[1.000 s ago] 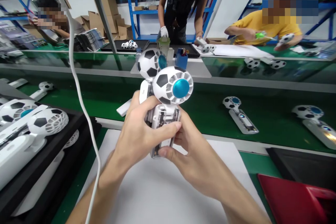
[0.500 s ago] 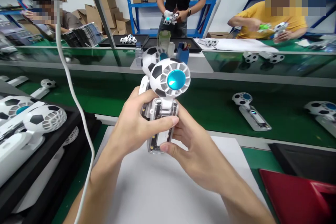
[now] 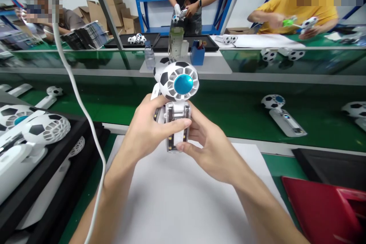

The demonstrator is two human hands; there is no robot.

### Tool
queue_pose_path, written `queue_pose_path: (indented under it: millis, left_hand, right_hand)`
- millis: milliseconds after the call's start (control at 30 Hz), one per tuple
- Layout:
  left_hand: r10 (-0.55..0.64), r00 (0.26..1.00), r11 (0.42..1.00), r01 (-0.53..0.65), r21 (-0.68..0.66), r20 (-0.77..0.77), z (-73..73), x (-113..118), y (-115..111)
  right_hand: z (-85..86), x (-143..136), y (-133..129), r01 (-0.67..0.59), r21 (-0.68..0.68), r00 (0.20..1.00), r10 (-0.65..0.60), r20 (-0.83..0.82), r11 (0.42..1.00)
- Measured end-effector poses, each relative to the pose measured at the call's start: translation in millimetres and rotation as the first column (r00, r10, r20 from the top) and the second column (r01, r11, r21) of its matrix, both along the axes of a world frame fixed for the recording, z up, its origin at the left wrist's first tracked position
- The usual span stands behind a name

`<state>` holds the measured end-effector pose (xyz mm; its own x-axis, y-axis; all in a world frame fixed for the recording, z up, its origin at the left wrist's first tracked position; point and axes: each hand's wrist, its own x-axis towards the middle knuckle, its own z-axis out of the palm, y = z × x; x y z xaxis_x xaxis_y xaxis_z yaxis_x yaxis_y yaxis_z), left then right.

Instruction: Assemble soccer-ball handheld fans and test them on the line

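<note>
A handheld fan [image 3: 179, 81] with a football-patterned head, a blue centre and a clear-cased handle stands upright above the white sheet [image 3: 177, 198]. My left hand [image 3: 145, 129] is closed round its left side, thumb across the handle. From the right, my right hand [image 3: 210, 145] grips the lower handle, its thumb near the bottom and its fingers behind. A second football-patterned fan [image 3: 158, 71] is partly hidden behind the first, its white handle by my left fingers; its lower part is hidden.
More fans [image 3: 47, 129] lie in black trays at the left. A white cable [image 3: 77, 91] hangs in front of my left forearm. Another fan [image 3: 286, 116] lies on the green belt [image 3: 228, 110]. A red object [image 3: 317, 209] is at lower right. Three people are across the line.
Both hands and the fans have shifted slightly left and up in view. The front fan's handle now faces me more squarely. The fan on the belt has moved right.
</note>
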<state>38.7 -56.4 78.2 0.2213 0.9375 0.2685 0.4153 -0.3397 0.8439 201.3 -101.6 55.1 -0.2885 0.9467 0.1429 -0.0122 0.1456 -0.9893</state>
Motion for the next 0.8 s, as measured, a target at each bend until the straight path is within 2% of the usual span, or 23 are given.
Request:
queue_pose_path:
  millis: [133,233,367,467,533,700,800]
  left_hand:
    - [-0.042,0.997,0.993,0.049,-0.110,0.065,2.6,-4,3]
    - [-0.049,0.995,0.985,0.063,-0.162,0.091,3.0,-6,4]
    - [-0.055,0.994,0.980,0.072,-0.185,0.092,2.2,-2,1]
    - [-0.011,0.999,0.996,0.013,-0.093,0.030,1.5,2,-3]
    - [0.017,1.000,0.999,-0.016,-0.047,0.008,1.2,2,-4]
    - [-0.068,0.986,0.966,0.103,-0.239,0.150,2.1,-3,1]
    - [-0.112,0.962,0.934,0.187,-0.303,0.247,3.2,-6,2]
  right_hand:
    - [3.7,5,0,-0.124,-0.082,0.991,0.119,-0.062,0.989]
    - [7.4,6,-2,-0.155,-0.114,0.988,0.150,-0.046,0.981]
    - [5.8,2,-6,-0.061,-0.033,0.998,0.061,0.020,0.998]
    - [0.3,-1,-5,0.053,0.028,0.995,-0.055,0.078,0.998]
    - [-2.1,0,-3,0.070,0.034,0.991,-0.074,0.109,0.997]
    - [4.9,11,-3,-0.090,-0.053,0.983,0.097,0.155,0.995]
    - [11.9,15,-8,-0.116,-0.086,0.978,0.128,0.162,0.990]
